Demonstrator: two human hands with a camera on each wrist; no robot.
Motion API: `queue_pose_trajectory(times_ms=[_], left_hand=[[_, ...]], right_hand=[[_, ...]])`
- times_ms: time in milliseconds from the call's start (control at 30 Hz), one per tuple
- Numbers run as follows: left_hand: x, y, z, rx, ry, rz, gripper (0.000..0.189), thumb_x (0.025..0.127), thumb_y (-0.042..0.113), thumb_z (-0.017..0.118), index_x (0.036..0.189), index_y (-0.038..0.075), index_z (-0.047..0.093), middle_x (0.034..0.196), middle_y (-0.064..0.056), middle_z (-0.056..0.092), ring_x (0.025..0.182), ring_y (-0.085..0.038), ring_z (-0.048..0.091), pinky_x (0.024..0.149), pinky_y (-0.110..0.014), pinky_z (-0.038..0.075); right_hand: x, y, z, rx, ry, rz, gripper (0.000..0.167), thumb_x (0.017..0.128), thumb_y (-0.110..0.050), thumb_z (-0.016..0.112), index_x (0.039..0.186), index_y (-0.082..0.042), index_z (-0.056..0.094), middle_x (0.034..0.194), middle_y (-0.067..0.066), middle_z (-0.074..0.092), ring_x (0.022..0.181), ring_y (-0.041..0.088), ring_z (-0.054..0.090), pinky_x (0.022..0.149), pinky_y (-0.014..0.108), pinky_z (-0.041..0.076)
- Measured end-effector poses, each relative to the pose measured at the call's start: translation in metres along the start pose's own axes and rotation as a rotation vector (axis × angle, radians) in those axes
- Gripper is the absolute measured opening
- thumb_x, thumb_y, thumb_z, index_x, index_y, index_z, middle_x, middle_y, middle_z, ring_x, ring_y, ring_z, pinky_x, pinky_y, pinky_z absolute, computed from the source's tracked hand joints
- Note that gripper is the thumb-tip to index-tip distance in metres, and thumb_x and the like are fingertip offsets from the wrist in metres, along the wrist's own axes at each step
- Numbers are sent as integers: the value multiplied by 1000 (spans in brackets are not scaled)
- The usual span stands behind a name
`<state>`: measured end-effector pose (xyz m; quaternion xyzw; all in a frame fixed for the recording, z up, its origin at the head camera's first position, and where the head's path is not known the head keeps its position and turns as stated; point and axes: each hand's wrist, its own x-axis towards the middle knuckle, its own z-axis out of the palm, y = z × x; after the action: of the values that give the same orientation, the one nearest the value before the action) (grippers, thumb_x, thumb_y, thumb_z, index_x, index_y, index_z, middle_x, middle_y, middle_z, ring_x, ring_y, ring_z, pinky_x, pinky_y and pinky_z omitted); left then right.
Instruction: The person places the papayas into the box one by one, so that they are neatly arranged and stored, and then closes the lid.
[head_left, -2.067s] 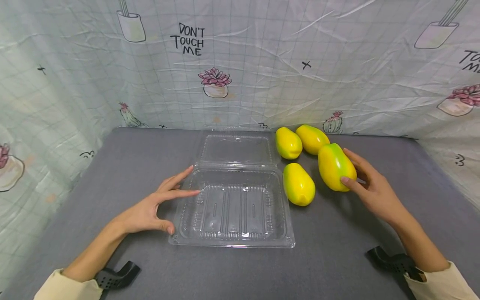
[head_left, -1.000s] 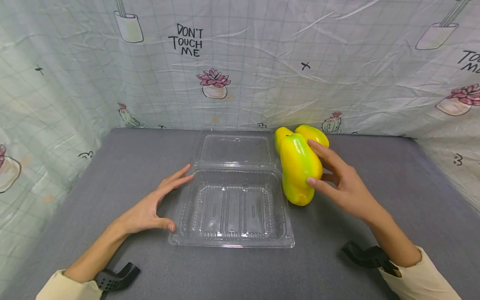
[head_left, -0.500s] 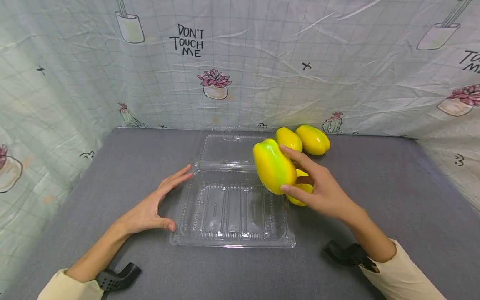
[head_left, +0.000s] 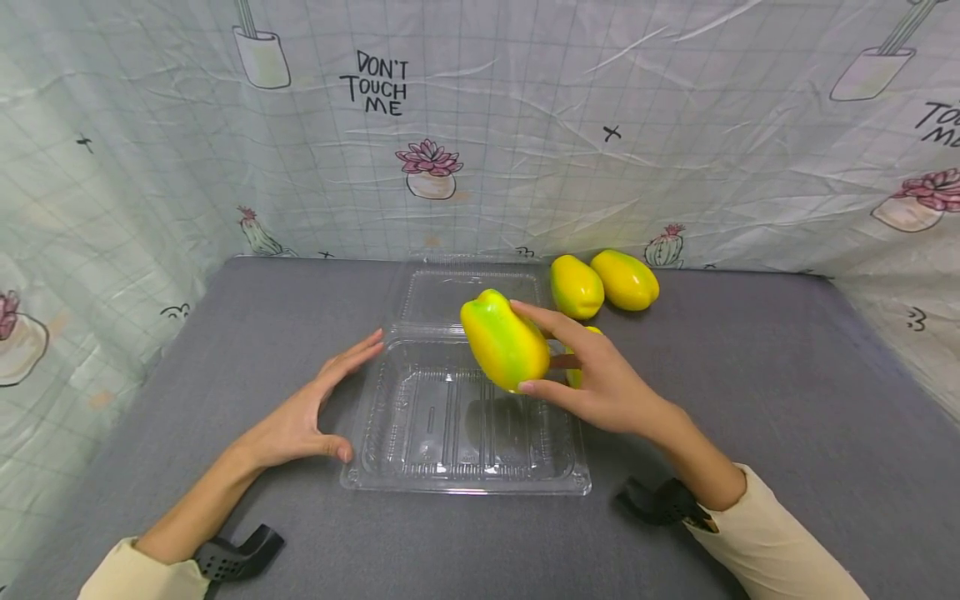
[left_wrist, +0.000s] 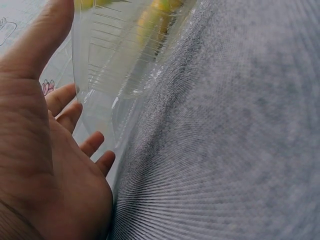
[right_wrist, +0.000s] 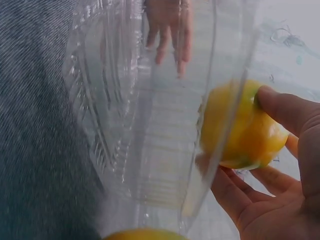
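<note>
Grey table (head_left: 787, 383), patterned sheet (head_left: 517, 92), right grip (head_left: 611, 383) part-hiding fruit (head_left: 573, 378) beside box (head_left: 420, 483)

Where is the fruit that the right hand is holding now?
In the head view, the held fruit is near the centre, above the open clear container, with the right hand at its right side.

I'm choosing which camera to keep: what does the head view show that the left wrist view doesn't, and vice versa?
Only the head view: the right hand and the lettering on the backdrop.
Only the left wrist view: all four fingers and the palm of the left hand.
Both: that hand, the clear container, yellow fruit, gray table and backdrop.
</note>
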<state>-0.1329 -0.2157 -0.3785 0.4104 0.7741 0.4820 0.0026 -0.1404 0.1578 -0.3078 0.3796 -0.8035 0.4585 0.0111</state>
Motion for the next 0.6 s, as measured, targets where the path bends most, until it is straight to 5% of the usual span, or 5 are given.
queue_pose_trajectory(times_ms=[600], left_hand=[[-2,2,1,-6,-5,-40,113,69,70,67,152,5,24,159,-12,11,142,-33,11,109,-23,11]], right_hand=[[22,2,34,-48,-69,-102,82,82,-12,76,150,-17,31,149,0,36,125,19,44,85,32,50]])
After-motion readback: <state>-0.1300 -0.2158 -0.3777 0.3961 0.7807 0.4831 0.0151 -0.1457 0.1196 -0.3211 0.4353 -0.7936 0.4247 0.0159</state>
